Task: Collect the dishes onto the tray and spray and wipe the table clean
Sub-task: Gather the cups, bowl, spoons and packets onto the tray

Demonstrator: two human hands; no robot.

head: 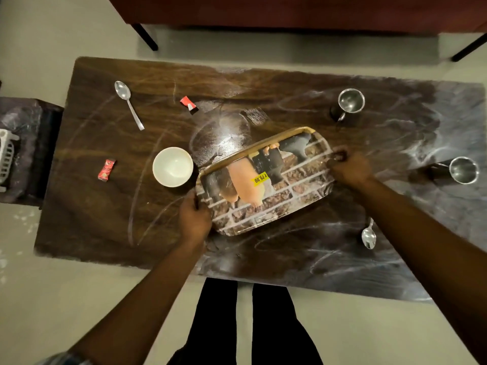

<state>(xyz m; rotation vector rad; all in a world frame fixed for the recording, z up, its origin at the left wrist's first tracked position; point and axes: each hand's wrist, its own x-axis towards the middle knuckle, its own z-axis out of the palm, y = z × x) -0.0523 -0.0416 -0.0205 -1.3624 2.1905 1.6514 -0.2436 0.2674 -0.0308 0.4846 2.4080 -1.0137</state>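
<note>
1. Near the middle of the table (105, 219), the printed tray (290, 191) lay skewed between both hands, its far-right corner angled away from the person.
2. The left hand (193, 219) gripped the tray's near-left short edge, with fingers curled over the rim.
3. The right hand (351, 171) clasped the opposite short edge, fingers wrapped over that rim.
4. Whether the tray rested on the table or hung just above it could not be told.
5. A white bowl (172, 166) stood just beside the tray's left corner, near the left hand.
6. A small spoon (368, 234) lay near the right forearm, and a long spoon (128, 104) lay well apart at far left.
7. Two steel cups (349, 102) (462, 171) stood on the right half of the table, and two red wrappers (188, 103) (106, 169) on the left.
</note>
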